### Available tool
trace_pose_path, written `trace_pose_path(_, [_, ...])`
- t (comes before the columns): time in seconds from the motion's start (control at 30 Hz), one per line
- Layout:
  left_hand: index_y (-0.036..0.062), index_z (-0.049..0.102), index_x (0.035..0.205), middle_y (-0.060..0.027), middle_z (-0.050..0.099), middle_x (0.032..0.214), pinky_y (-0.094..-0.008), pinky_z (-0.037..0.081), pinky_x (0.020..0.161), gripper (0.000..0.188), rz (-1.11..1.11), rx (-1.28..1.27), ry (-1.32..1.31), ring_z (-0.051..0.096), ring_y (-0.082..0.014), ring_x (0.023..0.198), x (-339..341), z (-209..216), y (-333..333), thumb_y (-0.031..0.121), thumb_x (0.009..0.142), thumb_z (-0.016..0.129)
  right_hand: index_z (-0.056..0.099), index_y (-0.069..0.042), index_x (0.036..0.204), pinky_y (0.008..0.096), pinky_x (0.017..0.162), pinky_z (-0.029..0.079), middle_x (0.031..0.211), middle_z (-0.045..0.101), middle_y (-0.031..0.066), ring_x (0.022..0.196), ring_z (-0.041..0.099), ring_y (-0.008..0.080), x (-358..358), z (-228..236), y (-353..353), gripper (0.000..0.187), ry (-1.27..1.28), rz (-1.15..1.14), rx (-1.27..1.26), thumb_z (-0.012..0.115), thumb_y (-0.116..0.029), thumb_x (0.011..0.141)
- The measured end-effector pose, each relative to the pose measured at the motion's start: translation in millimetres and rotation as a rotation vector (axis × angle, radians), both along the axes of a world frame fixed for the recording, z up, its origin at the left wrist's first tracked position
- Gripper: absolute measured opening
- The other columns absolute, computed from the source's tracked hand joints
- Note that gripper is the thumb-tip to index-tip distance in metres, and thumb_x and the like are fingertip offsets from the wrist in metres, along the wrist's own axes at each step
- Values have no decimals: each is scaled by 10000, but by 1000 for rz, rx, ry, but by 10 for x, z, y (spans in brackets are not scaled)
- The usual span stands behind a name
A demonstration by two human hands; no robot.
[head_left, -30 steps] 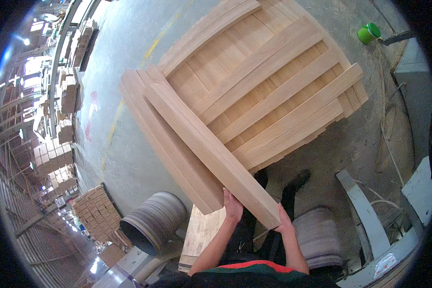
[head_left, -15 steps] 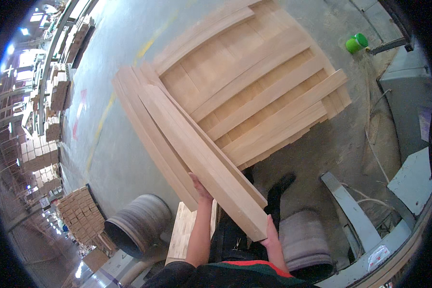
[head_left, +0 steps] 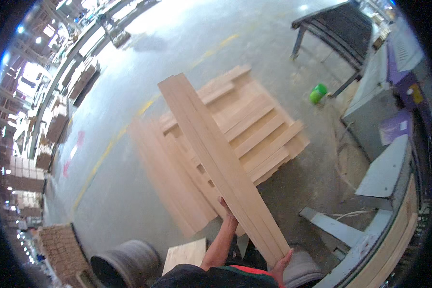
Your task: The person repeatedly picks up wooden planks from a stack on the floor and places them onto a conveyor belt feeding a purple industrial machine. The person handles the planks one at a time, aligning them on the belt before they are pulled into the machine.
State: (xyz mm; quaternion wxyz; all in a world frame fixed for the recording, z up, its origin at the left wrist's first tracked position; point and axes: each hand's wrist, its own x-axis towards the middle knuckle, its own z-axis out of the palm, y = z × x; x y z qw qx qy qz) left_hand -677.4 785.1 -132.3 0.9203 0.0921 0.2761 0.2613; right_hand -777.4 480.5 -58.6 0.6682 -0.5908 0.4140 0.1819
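Observation:
A long, pale wooden board [head_left: 224, 168] slants across the middle, lifted above the stack. Lines run along its length, and I cannot tell whether it is one piece or several together. My left hand [head_left: 228, 210] is closed on its left edge, the fingers partly hidden underneath. At the near end, my right hand [head_left: 282, 263] grips the right corner, thumb on top. Beneath lies a low stack of wooden boards [head_left: 252, 117], with strips laid across it. More long boards [head_left: 170, 187] lie along its left side, blurred.
Grey machine frames [head_left: 381, 165] stand close on the right. A green bucket [head_left: 318, 93] sits near a dark-topped table [head_left: 338, 29]. Two ribbed drums [head_left: 132, 264] flank me, a light wooden block [head_left: 185, 255] between them. Piled wood [head_left: 62, 247] stands at the left.
The held board has swung to the right and come up off the stack, and both hands have moved right with it. My view has tilted up, showing more floor and the dark-topped table.

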Motion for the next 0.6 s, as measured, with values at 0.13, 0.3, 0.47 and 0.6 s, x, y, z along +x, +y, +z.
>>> trace_pose_path(0.13, [51,430,1287,-123,546,1178,-460,484,876,873,-151,-13,-235,549,-294,1052,742,464,-535,605,656,664,406,-14,1279,401,934,404,1203,493,157,1103,504,280,293,143,-319,639,-199,-161,15,357,-545,925])
trace_pose_path(0.3, [51,434,1285,-136,559,1160,-476,483,874,884,-390,-35,-516,560,-308,1035,1070,824,-1199,614,645,666,391,-3,1297,404,960,381,1218,484,172,1132,481,299,106,397,-706,629,-264,-313,-56,369,-516,933])
trace_pose_path(0.47, [108,384,1323,-125,520,1143,-468,449,872,1023,-643,-217,-803,513,-305,1037,1191,1351,-2091,766,574,614,376,8,1316,407,986,358,1233,475,187,1162,459,319,-259,784,-996,621,-352,-378,-446,382,-486,940])
trace_pose_path(0.6, [115,398,1313,-124,523,1130,-460,453,860,959,-686,-164,-675,517,-299,1034,1209,1578,-2543,761,626,575,344,31,1337,439,1021,296,1270,432,202,1208,393,348,-335,1562,-1273,676,-553,-95,-1366,469,-472,904])
